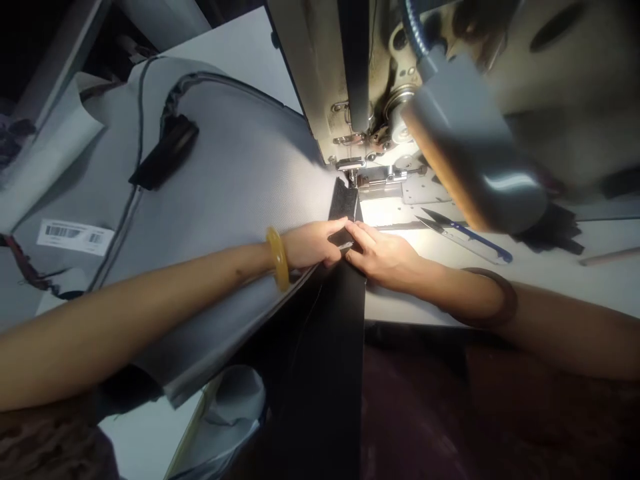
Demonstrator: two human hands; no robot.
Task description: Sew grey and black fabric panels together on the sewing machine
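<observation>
My left hand [314,245], with a yellow bangle at the wrist, is closed on the edge of a black strip [343,200] in front of the sewing machine's presser foot [353,176]. Touching it at the fingertips, my right hand [383,257] pinches the same strip from the right. Some small light metal-like thing shows between the hands, too little visible to name. Black material [333,347] hangs from the hands over the table's front edge. Grey fabric [240,160] lies left of the strip, partly under my left forearm.
Thread snips with blue handles [483,243] lie on the white table [415,303] at the right. A grey lamp head [475,140] hangs above them on a flexible neck. Far left, the fabric bears a white barcode label [75,236] and a black tab [167,152].
</observation>
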